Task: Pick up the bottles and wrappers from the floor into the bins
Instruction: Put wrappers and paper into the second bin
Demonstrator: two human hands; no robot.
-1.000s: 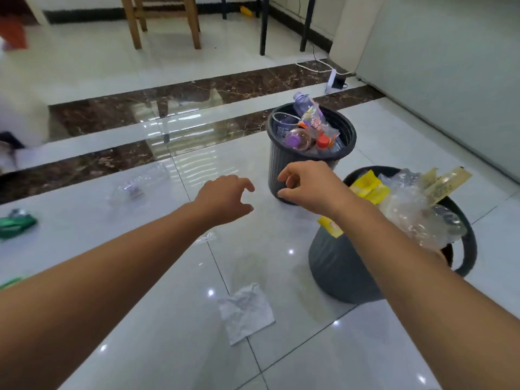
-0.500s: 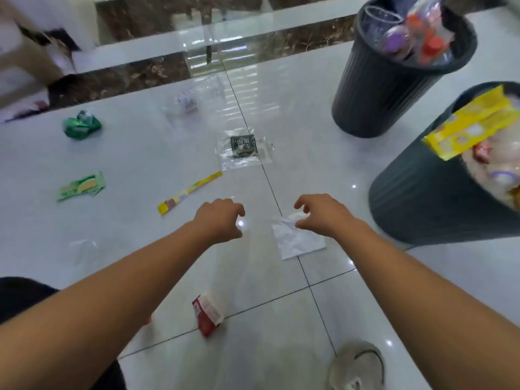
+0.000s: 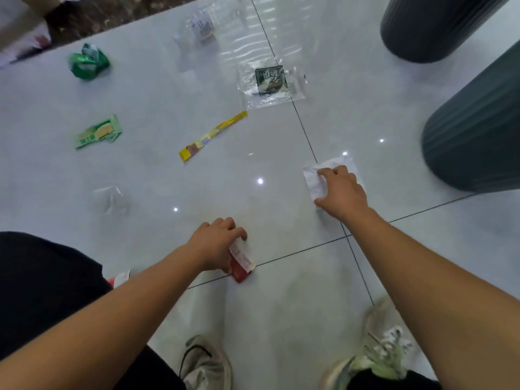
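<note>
My left hand (image 3: 218, 244) is down on the floor with its fingers curled round a small red and white wrapper (image 3: 241, 264). My right hand (image 3: 342, 192) lies over a crumpled white paper wrapper (image 3: 315, 175), fingers bent onto it. Further out lie a yellow stick wrapper (image 3: 212, 135), a clear packet with a dark label (image 3: 270, 81), a flat green wrapper (image 3: 98, 132), a crumpled green wrapper (image 3: 88, 61), a clear film scrap (image 3: 109, 199) and a clear plastic bottle (image 3: 198, 26). Two dark ribbed bins stand at the right, one near (image 3: 475, 136) and one far (image 3: 433, 26).
My two shoes (image 3: 206, 361) (image 3: 385, 347) stand on the pale glossy tiles at the bottom. A dark trouser leg (image 3: 42, 282) fills the lower left. A dark marble strip (image 3: 112, 15) crosses the floor at the top left.
The view has tilted down and closer to the floor. My left hand dropped onto the red wrapper and closed on it. My right hand settled on the white paper.
</note>
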